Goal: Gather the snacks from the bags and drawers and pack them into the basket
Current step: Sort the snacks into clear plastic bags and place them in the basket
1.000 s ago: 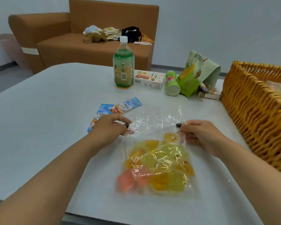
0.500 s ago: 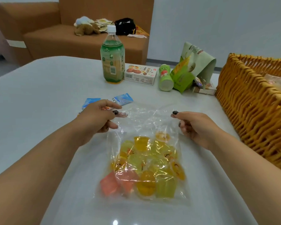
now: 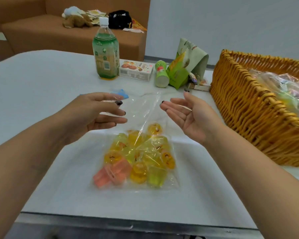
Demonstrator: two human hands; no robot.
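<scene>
On the white table, head view:
Table: the white table (image 3: 41, 104) filled most of the view, its dark front edge running along 6 o'clock.
Jelly bag: a clear plastic bag of jelly cups (image 3: 138, 157) lay flat at the centre of the table; the yellow, green and pink cups were bunched in its near half, and its empty mouth end stretched away toward 12 o'clock.
Left hand: the left hand (image 3: 95, 112) hovered at 9 o'clock of the bag's mouth, fingers straight and spread, pointing toward 3 o'clock, holding nothing; whether a fingertip touched the film could not be told.
Right hand: the right hand (image 3: 190, 114) hovered at 3 o'clock of the bag's mouth, palm turned up and inward, fingers relaxed and extended, holding nothing.
Basket: the wicker basket (image 3: 248, 109) stood at 3 o'clock of the bag, near the right hand, with crinkled clear packets (image 3: 286, 88) already inside it.
Blue packet: a blue packet (image 3: 121, 93) lay just past the left hand's fingers, mostly hidden by them.
Far row, at 12 o'clock of the bag: a green bottle (image 3: 106, 54) stood upright; a biscuit box (image 3: 136, 70) lay just beside it; a small green canister (image 3: 161, 74) lay on its side; a green pouch (image 3: 186, 64) leaned next to the canister; a small box (image 3: 199, 85) lay between pouch and basket.
Sofa: a brown sofa (image 3: 59, 35) stood beyond the table with a plush toy (image 3: 76, 18) and a black bag (image 3: 119, 18) on its seat.
</scene>
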